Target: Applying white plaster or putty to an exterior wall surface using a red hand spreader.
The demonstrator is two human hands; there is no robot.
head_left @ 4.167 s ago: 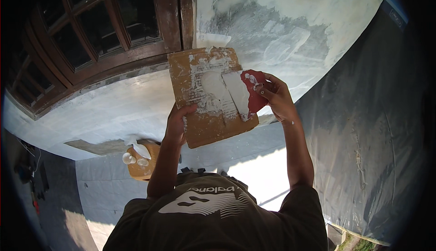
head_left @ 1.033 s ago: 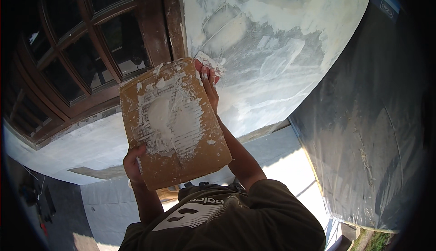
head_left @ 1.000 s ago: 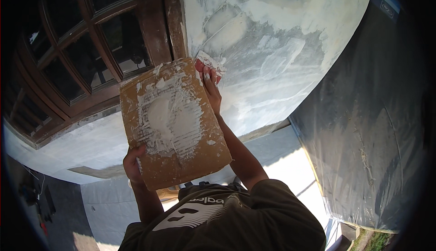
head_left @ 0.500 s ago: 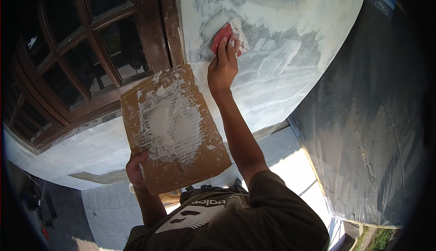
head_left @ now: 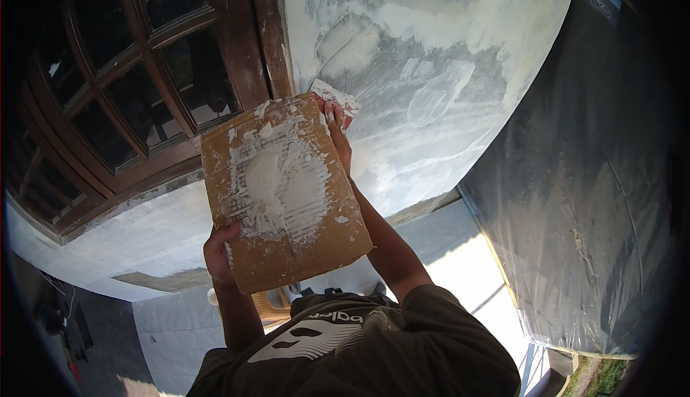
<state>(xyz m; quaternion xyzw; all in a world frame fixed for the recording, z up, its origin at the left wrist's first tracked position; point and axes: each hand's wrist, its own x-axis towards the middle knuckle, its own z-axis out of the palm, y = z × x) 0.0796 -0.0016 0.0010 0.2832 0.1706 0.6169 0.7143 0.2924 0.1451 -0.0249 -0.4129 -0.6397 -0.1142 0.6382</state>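
My left hand (head_left: 221, 252) grips the lower left edge of a brown cardboard sheet (head_left: 316, 253), its thumb on top. A thick smear of white putty (head_left: 284, 185) covers the middle of the cardboard. Beyond the sheet's upper right corner, my right hand (head_left: 338, 131) holds a red putty scraper (head_left: 348, 118) with white putty along its upper edge. The cardboard hides part of that scraper and of my right wrist. Behind them stands a wall (head_left: 424, 52), patchy with white and grey putty, and the scraper is close against it.
A dark brown wooden window frame (head_left: 255, 52) with glass panes borders the wall at the left. Dark plastic sheeting (head_left: 575, 203) hangs at the right. Pale covering (head_left: 176, 332) lies on the floor, and a yellowish wicker-like object (head_left: 273, 307) stands below the cardboard.
My right hand and the scraper have moved down and left along the wall, partly behind the cardboard. The cardboard has shifted slightly up and right in my left hand.
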